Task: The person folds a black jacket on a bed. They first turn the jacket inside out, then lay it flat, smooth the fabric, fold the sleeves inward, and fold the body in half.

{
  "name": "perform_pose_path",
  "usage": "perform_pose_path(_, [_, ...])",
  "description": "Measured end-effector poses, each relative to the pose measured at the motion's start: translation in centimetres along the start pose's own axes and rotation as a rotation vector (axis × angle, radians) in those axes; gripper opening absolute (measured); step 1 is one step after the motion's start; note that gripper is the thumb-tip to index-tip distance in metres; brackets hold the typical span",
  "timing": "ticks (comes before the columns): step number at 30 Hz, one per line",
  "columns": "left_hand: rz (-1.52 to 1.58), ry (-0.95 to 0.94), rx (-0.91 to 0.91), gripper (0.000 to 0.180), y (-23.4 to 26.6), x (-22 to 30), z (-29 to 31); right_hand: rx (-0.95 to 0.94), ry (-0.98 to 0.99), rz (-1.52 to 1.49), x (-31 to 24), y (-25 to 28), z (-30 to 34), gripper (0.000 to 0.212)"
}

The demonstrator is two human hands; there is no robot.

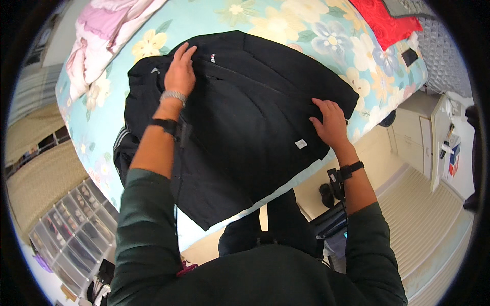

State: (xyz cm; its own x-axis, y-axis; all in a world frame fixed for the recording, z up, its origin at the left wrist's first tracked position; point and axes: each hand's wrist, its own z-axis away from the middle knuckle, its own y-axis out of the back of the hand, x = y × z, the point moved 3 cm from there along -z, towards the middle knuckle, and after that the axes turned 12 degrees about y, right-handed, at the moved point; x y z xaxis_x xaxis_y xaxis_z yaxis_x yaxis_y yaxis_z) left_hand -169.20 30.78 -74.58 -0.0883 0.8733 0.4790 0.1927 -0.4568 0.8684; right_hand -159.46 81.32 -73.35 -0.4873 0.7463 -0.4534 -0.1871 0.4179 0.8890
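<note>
A black jacket (240, 132) lies spread over the bed, its front edge hanging close to my body. It has a small white label (300, 144) near its lower right and a small emblem toward the top. My left hand (180, 74) rests on its upper left part, fingers stretched out over the cloth. On the right side of the jacket lies my right hand (331, 122), thumb and fingers apart, touching the fabric. Black cloth with white stripes (121, 137) shows at the jacket's left edge; whether it is a sleeve or another garment I cannot tell.
The bed wears a light blue floral sheet (148, 48). Pink bedding (97, 35) lies at its far left, red cloth (385, 23) and a small black square (409, 57) at the far right. Clear drawers or boxes (74, 219) stand lower left, a pale cabinet (413, 132) on the right.
</note>
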Motion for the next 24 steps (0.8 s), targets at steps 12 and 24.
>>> perform_pose_path(12, [-0.523, -0.1, -0.2, 0.026, 3.2, -3.1, -3.3, 0.109, -0.332, 0.033, 2.9, 3.4, 7.0, 0.036])
perform_pose_path(24, [-0.592, -0.06, -0.078, 0.038, 11.5, -15.3, 4.0, -0.401, 0.578, -0.315, -23.7, 1.0, 17.9, 0.04])
